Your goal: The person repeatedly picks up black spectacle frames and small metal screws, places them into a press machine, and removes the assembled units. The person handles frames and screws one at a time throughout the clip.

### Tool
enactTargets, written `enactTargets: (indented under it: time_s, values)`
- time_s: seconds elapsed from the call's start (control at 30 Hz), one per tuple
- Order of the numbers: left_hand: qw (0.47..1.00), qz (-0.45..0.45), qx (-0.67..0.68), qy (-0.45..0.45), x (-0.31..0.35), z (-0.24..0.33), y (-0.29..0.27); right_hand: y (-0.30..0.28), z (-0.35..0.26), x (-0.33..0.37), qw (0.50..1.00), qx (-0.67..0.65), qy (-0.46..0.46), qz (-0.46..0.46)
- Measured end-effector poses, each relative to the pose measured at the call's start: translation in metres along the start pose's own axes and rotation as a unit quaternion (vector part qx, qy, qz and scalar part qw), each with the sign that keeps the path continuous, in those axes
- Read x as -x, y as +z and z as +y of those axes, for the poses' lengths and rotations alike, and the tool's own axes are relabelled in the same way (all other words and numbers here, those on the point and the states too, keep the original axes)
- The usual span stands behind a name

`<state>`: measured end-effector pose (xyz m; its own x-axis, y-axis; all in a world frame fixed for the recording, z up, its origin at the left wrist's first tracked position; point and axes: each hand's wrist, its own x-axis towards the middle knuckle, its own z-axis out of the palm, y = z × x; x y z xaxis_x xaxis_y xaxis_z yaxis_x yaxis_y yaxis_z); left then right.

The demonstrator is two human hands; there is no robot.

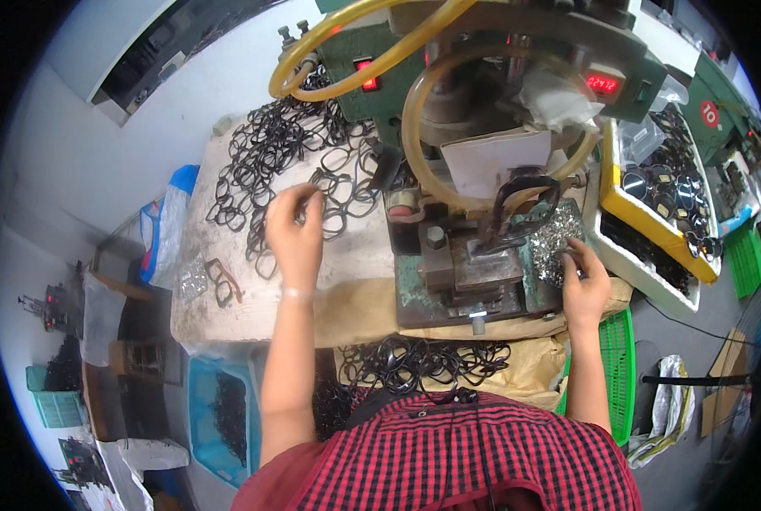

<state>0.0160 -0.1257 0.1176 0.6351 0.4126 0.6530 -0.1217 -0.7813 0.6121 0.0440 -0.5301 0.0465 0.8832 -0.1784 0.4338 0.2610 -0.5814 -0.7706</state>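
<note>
My left hand [296,234] is raised over the left part of the worktable [227,315], its fingers curled toward the thumb beside loose black eyeglass frames [282,136]. Whatever it may hold is hidden. At the green machine's bed, my right hand [587,285] brings thumb and fingertips together at the edge of a pile of tiny shiny metal pieces [555,243]; a piece between them is too small to make out. Between my hands, a dark eyeglass frame [524,204] stands tilted on the metal fixture [487,268] under the machine head. More black frames [423,362] lie heaped in front of me.
A yellow hose [410,128] loops before the green machine [338,55]. White and yellow foam boxes [611,192] of eyewear stand at right, above a green basket [621,366]. A blue tub [195,400] sits at lower left. Two brownish frames [223,281] lie near the table's left edge.
</note>
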Motion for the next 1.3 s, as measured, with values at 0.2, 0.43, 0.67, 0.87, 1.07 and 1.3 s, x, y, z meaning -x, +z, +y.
enactTargets:
  time_s: [0.2, 0.43, 0.67, 0.87, 1.07, 1.3]
  values:
    - [0.944, -0.18, -0.275, -0.016, -0.032, -0.069, 0.082, 0.013, -0.013, -0.023, 0.975, 0.178, -0.13, -0.016]
    - [0.891, -0.286, -0.327, -0.129, 0.015, -0.109, 0.073, 0.008, 0.007, -0.01, 0.963, 0.21, -0.169, -0.017]
    - [0.944, -0.131, 0.134, -0.272, 0.047, -0.06, -0.006, 0.007, 0.0, -0.011, 0.993, 0.073, -0.084, 0.032]
    - [0.88, -0.088, 0.336, -0.324, 0.058, -0.03, -0.001, 0.009, -0.058, -0.011, 0.992, -0.115, -0.031, -0.036]
    - [0.875, -0.05, 0.394, -0.278, 0.055, 0.003, 0.017, 0.027, -0.098, -0.015, 0.974, -0.214, -0.041, -0.063]
    - [0.846, -0.038, 0.532, 0.02, 0.025, 0.14, -0.025, 0.034, -0.103, -0.013, 0.866, -0.453, 0.156, -0.143]
